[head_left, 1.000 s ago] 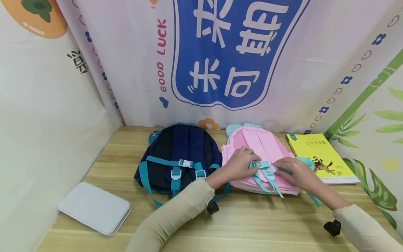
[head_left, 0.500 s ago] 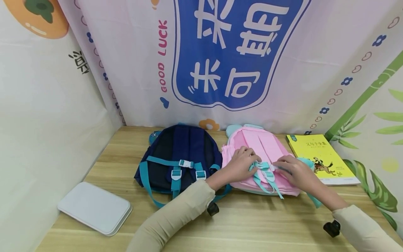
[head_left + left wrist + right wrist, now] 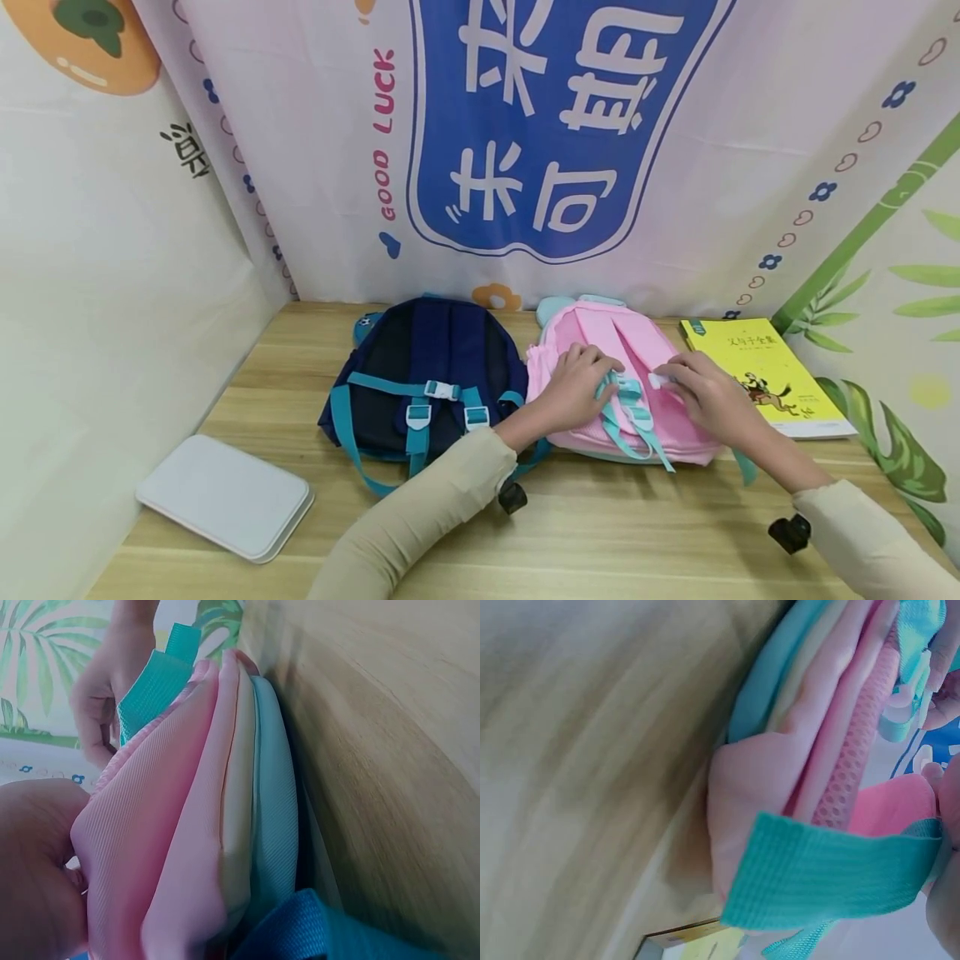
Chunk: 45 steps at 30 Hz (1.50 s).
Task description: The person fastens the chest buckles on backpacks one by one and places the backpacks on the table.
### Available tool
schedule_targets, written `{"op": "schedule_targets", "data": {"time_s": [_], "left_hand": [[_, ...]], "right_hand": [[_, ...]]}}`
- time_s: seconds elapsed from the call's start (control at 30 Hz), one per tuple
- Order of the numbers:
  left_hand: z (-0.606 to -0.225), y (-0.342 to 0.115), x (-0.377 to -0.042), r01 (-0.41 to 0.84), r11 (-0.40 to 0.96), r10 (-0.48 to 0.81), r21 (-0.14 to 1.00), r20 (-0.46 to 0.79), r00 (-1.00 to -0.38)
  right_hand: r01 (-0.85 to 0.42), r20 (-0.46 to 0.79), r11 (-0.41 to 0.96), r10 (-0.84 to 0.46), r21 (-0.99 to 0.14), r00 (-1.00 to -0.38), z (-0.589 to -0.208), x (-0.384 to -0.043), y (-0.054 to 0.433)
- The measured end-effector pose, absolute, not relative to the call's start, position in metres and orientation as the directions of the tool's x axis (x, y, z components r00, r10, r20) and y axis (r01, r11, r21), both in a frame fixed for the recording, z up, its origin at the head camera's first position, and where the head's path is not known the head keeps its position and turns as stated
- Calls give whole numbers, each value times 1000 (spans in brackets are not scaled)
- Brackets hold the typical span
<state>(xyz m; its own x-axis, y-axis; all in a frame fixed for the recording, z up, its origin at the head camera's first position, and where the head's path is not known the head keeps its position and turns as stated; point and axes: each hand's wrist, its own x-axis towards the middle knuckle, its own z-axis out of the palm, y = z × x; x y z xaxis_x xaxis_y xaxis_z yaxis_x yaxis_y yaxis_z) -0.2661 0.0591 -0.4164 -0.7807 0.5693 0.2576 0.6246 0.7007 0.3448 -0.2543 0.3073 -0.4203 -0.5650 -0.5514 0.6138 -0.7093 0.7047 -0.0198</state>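
Note:
A pink backpack [image 3: 652,425] with teal straps lies straps-up on the wooden table. My left hand [image 3: 573,385] pinches the teal half of a strap buckle [image 3: 627,387] at the backpack's middle. A white buckle piece [image 3: 657,381] sits at the fingertips of my right hand [image 3: 708,402], a short gap to the right of the teal half. From the right hand a wide teal strap [image 3: 825,874] loops down past the backpack's side in the right wrist view. In the left wrist view, the backpack's side panel [image 3: 150,795] fills the space beside the left hand's fingers.
Left of the pink one lies a navy backpack [image 3: 397,375], its teal chest buckle [image 3: 442,389] fastened. A yellow book [image 3: 757,367] lies at the back right. Near the table's left edge is a pale grey flat case [image 3: 225,493]. A printed curtain [image 3: 337,208] hangs behind.
My right hand has lifted slightly up and away from the left hand, with the white buckle piece now standing apart from the teal half. The left hand has shifted only a little.

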Motion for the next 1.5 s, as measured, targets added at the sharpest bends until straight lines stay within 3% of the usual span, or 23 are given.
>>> {"op": "schedule_targets", "data": {"time_s": [0.57,1.13,1.5], "left_hand": [[-418,64,-269,588,673,493,449,320,-809],[-422,67,-273,591,657,498,468,319,-806],[-424,68,-274,591,661,502,462,313,-806]], "right_hand": [[-694,629,718,-518,-47,-579,-409,-259,301],[-672,598,737,-507,-74,-621,-413,-255,296],[-683,606,726,-511,-75,-610,-415,-256,294]]}}
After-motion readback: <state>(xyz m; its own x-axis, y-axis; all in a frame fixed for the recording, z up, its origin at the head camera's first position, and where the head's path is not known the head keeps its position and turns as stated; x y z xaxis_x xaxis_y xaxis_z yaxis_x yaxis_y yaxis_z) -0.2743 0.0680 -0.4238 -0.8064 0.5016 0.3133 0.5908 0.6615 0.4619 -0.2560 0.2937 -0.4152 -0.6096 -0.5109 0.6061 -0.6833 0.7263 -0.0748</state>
